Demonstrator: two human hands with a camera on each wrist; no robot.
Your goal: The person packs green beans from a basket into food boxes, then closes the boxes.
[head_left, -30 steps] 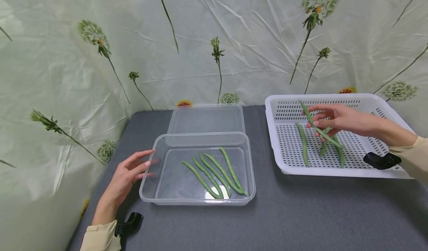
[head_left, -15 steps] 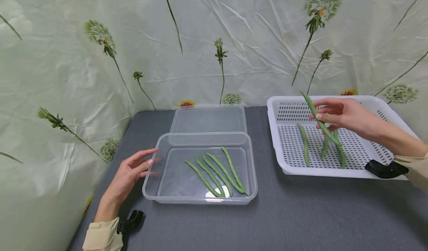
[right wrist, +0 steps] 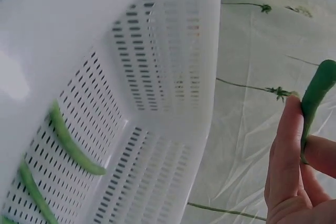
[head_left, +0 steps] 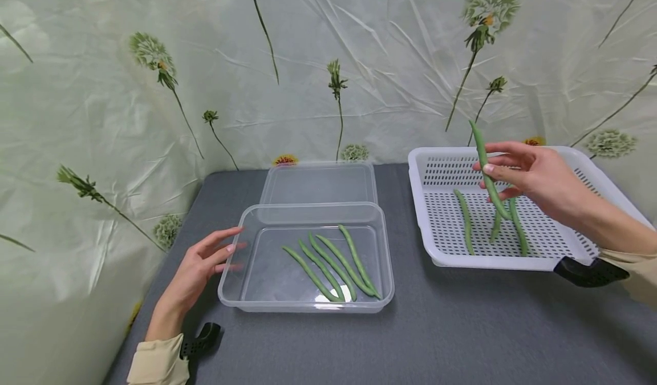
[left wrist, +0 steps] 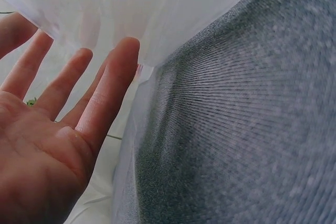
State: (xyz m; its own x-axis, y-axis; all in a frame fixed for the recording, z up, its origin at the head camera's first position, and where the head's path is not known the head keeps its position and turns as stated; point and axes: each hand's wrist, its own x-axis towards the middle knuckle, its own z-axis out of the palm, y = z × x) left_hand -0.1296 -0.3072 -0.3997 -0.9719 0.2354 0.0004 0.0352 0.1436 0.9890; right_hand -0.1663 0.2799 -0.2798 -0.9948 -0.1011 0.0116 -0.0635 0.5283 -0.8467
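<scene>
My right hand (head_left: 539, 177) pinches a green bean (head_left: 485, 162) between thumb and fingers, holding it tilted above the white perforated basket (head_left: 428, 242). In the right wrist view the held bean (right wrist: 317, 87) sticks up past the fingertips. Beneath the hand, 3 more green beans (head_left: 464, 222) lie on the basket floor, partly covered by the hand and bean. At the left, my left hand (head_left: 192, 274) touches the side of a clear plastic container (head_left: 231, 303) with fairly straight fingers (left wrist: 105, 98). Several green beans (head_left: 328, 268) lie side by side inside this container.
A clear flat lid (head_left: 318, 182) lies behind the container, against the flower-printed sheet (head_left: 287, 100) at the back. Grey cloth (head_left: 410, 328) covers the table. The sheet also rises along the left side.
My right hand has lifted the green bean higher over the basket and turned it more upright. My left hand stays by the container's side.
</scene>
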